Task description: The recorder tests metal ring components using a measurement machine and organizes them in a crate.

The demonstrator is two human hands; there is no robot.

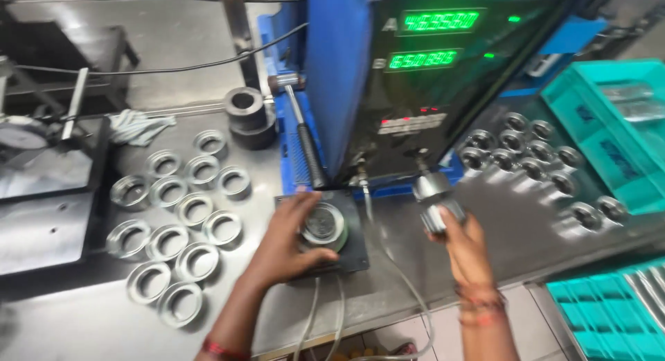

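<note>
My left hand [284,238] rests on a metal ring [323,226] seated on a dark square fixture plate [355,254] at the front of the steel bench. My right hand [463,245] grips a knurled metal gauge plug [435,198] with a hose running from it, held upright just right of the plate. A dark gauge unit [429,77] with two green number displays stands directly behind both hands.
Several shiny metal rings [181,222] lie in rows at the left. More rings [533,160] sit at the right, beside teal plastic crates [609,125]. A dark ring stack [248,115], a hammer [301,132] and a rag [135,125] lie at the back. Hoses [388,292] hang over the bench edge.
</note>
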